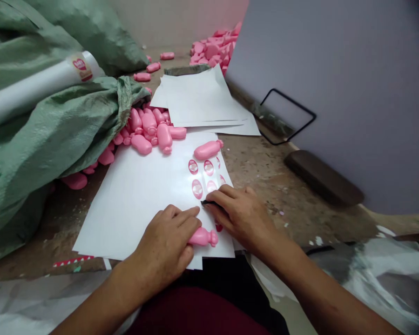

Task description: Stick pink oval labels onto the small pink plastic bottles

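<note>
My left hand (171, 237) is wrapped round a small pink bottle (203, 237), whose ridged neck points right, over the white sheets (143, 200). Pinched in my right hand (235, 211) is a thin black tool (209, 202), its tip just above the left hand's fingertips. Oval pink-and-white stickers (197, 189) lie in rows on the sheet beside the right hand, which covers some of them. Another pink bottle (208, 150) rests on the sheet above the stickers.
Pink bottles (149, 123) spill from a green sack (80, 121) at left. A white roll (38, 88) lies on the sack. White papers (199, 97) and a pink pile (214, 50) are farther back. A grey panel (335, 83) with a dark block (323, 177) stands right.
</note>
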Demonstrator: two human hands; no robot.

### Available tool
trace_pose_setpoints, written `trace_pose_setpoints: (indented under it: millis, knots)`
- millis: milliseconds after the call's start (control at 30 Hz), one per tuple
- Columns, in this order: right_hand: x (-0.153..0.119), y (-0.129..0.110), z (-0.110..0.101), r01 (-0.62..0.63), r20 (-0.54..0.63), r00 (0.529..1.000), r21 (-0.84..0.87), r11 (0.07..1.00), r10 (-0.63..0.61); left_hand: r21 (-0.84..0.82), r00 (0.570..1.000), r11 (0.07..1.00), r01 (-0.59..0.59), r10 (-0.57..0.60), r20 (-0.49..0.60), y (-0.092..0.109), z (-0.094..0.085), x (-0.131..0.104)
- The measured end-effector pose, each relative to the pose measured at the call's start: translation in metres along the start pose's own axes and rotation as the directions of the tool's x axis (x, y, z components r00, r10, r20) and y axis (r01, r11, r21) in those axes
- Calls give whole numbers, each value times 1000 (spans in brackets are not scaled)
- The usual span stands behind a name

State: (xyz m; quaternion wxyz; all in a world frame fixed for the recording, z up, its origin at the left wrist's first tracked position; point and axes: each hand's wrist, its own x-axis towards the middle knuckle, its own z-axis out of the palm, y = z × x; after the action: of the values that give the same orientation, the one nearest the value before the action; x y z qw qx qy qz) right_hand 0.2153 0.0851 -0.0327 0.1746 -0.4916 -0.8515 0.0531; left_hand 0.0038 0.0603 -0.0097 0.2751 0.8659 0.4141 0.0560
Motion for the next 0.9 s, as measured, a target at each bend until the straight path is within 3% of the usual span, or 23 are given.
trace_pose_setpoints:
  millis: [267, 367, 433, 567, 700, 733, 800, 900]
  knots:
    - [-3, 2, 7, 31, -23, 999, 8, 999, -31, 8, 1000, 1000, 4, -4, 9, 1, 0, 0]
    - [-3, 3, 8, -23, -10, 1000, 63, 998, 24, 5, 1000, 1000, 11, -11, 1, 1, 0, 0]
    - [-1, 4, 6, -107, 31, 994, 201, 974, 103, -4, 1000, 1000, 18, -18, -1, 1, 0, -1]
    - [8, 8, -2, -275, 3, 942, 584, 764, 337, -34, 1000, 999, 23, -23, -16, 1, 0, -1]
    - [10, 6, -15, -301, -65, 814, 803, 514, 577, -178, 995, 981, 81, -88, -36, 1, -4, -3]
    - [8, 2, -18, -276, -92, 808, 813, 512, 582, -288, 988, 950, 117, -141, -62, 1, -5, -4]
    - [1, -8, -25, -211, -143, 867, 762, 612, 477, -608, 954, 775, 171, -284, -94, 1, -7, -7]
    - [-14, -28, -29, -78, -81, 985, 588, 805, 154, -966, 883, 247, 78, -467, -48, 3, -8, -16]
